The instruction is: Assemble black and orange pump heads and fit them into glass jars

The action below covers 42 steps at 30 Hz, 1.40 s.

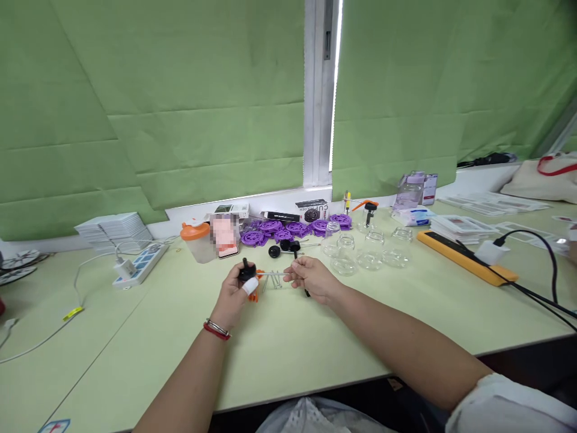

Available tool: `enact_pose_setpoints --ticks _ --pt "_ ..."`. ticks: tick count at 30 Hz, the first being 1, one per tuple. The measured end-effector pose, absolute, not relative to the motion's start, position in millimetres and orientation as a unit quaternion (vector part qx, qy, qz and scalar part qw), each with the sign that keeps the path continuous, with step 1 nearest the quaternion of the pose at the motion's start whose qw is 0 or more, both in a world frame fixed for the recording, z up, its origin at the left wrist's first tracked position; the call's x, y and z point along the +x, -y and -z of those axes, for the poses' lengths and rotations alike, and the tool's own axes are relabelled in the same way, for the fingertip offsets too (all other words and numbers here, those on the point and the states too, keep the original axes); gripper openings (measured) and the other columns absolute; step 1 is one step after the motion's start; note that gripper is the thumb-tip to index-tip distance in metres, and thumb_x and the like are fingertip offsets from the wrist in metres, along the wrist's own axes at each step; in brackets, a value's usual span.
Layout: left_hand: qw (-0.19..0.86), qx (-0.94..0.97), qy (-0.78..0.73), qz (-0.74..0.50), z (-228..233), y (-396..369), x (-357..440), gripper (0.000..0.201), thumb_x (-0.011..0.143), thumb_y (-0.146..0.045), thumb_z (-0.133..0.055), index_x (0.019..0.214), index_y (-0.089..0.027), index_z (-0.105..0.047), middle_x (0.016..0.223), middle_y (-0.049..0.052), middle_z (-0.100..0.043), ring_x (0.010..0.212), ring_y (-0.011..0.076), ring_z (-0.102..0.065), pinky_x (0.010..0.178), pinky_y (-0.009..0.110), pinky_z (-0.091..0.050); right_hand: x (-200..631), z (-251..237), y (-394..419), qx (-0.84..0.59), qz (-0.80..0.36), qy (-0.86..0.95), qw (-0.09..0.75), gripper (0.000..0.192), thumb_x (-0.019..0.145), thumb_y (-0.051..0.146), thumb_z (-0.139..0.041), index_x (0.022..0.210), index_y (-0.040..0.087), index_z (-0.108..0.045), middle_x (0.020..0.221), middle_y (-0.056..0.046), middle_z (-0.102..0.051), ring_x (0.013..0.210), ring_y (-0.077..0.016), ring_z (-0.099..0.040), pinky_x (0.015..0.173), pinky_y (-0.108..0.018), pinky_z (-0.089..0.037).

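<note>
Pump cap (pixel 246 272), black and small, sat pinched in the left hand (pixel 234 291), held just above the worktop (pixel 135 337) near its middle. A thin clear tube (pixel 274 274) ran level from the cap to the right hand (pixel 313 279), whose fingers were closed on its far end. Both hands were thus clamped, one on each end of the same piece, a little apart. It looked like the tube was being seated in the cap; the next move would seem to call for a straight, steady push along the tube's line without bending it. A few loose tubes (pixel 273 281) and an orange part (pixel 253 296) lay just beneath the hands. Behind them were more black caps (pixel 283 246) and a row of purple discs (pixel 293 230). To the right stood clear glass jars (pixel 369 249), all apparently empty and open. An orange-lidded cup (pixel 198 242) stood to the left; its contents could not be made out. A power strip (pixel 137 264) lay further left.
</note>
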<state>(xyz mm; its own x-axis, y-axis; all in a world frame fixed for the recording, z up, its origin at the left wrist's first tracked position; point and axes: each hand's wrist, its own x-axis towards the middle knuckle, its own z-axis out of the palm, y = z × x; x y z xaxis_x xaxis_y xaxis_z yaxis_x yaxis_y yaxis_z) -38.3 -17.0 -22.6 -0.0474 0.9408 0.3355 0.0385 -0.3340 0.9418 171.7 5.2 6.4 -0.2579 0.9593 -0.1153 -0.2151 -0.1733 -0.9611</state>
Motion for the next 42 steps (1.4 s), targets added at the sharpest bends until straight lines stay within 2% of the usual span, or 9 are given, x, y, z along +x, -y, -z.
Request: enact_pose_setpoints --ticks 4,8,12,15,17,21,26,30,42 --pt "0.488 0.595 -0.357 -0.530 21.7 25.4 -27.5 0.047 0.075 -0.031 -0.068 0.119 -0.020 -0.056 0.111 0.011 -0.057 0.090 0.0207 -0.059 0.067 0.030 -0.049 189.5 3.7 4.1 -0.407 -0.645 0.430 0.483 0.012 0.084 0.016 -0.056 0.072 0.015 -0.053 0.076 -0.006 -0.066 0.066 -0.0108 -0.063 0.064 -0.024 -0.049" --pt "0.570 0.560 -0.286 -0.530 20.6 27.2 -22.6 0.040 0.084 -0.045 -0.056 0.112 -0.016 -0.061 0.118 0.015 -0.054 0.088 0.0235 -0.060 0.065 0.036 -0.051 194.1 17.2 12.4 -0.405 -0.615 0.470 0.486 0.014 0.081 0.025 -0.061 0.073 0.016 -0.054 0.074 -0.004 -0.066 0.067 -0.0123 -0.062 0.071 -0.029 -0.048" --pt "0.577 0.548 -0.300 -0.526 17.4 28.5 -20.2 0.023 0.085 -0.036 -0.058 0.097 -0.017 -0.063 0.106 0.010 -0.057 0.077 0.0175 -0.059 0.063 0.032 -0.049 191.2 26.7 17.8 -0.413 -0.576 0.515 0.483 0.017 0.079 0.032 -0.060 0.074 0.017 -0.053 0.065 0.000 -0.062 0.058 -0.0101 -0.054 0.060 -0.026 -0.042" --pt "0.567 0.547 -0.302 -0.537 12.3 30.1 -23.8 0.017 0.083 -0.030 -0.061 0.095 -0.017 -0.063 0.112 0.010 -0.056 0.082 0.0187 -0.060 0.066 0.032 -0.048 194.9 29.6 14.5 -0.440 -0.535 0.519 0.501 0.019 0.078 0.036 -0.061 0.076 0.018 -0.053 0.054 0.005 -0.052 0.050 -0.0083 -0.044 0.051 -0.023 -0.033" --pt "0.558 0.546 -0.298 -0.549 9.9 30.3 -28.7 0.026 0.082 -0.026 -0.062 0.107 -0.021 -0.061 0.118 0.010 -0.055 0.088 0.0206 -0.059 0.068 0.032 -0.048 198.8 29.7 10.7 -0.433 -0.553 0.506 0.501 0.024 0.076 0.040 -0.062 0.076 0.018 -0.053 0.053 0.005 -0.051 0.050 -0.0085 -0.044 0.049 -0.023 -0.031" --pt "0.578 0.555 -0.291 -0.524 11.1 28.2 -38.3 0.059 0.079 -0.021 -0.065 0.133 -0.032 -0.044 0.124 0.010 -0.053 0.097 0.0226 -0.058 0.072 0.032 -0.047 200.6 28.5 7.3 -0.369 -0.617 0.480 0.502 0.033 0.069 0.046 -0.068 0.075 0.017 -0.052 0.072 -0.001 -0.062 0.059 -0.0110 -0.055 0.053 -0.024 -0.038" --pt "0.593 0.588 -0.300 -0.461 15.0 25.6 -45.1 0.038 0.076 -0.023 -0.066 0.114 -0.020 -0.064 0.124 0.012 -0.054 0.106 0.0249 -0.053 0.083 0.034 -0.044 198.2 32.8 6.6 -0.354 -0.625 0.489 0.494 0.032 0.070 0.045 -0.069 0.075 0.017 -0.054 0.067 0.000 -0.061 0.056 -0.0099 -0.054 0.054 -0.024 -0.041" --pt "0.615 0.598 -0.279 -0.432 16.7 23.6 -49.4 0.039 0.072 -0.021 -0.068 0.110 -0.020 -0.064 0.118 0.010 -0.057 0.109 0.0271 -0.052 0.088 0.036 -0.042 203.3 35.8 2.2 -0.386 -0.604 0.496 0.491 0.027 0.070 0.040 -0.068 0.073 0.016 -0.056 0.055 0.003 -0.056 0.048 -0.0080 -0.048 0.048 -0.023 -0.037" --pt "0.644 0.579 -0.267 -0.423 17.8 24.2 -45.5 0.032 0.065 -0.017 -0.071 0.095 -0.019 -0.062 0.108 0.007 -0.056 0.100 0.0223 -0.055 0.092 0.036 -0.038 208.4 34.0 0.9 -0.406 -0.611 0.502 0.458 0.021 0.065 0.029 -0.070 0.079 0.014 -0.063 0.066 0.000 -0.062 0.044 -0.0044 -0.043 0.040 -0.019 -0.029"
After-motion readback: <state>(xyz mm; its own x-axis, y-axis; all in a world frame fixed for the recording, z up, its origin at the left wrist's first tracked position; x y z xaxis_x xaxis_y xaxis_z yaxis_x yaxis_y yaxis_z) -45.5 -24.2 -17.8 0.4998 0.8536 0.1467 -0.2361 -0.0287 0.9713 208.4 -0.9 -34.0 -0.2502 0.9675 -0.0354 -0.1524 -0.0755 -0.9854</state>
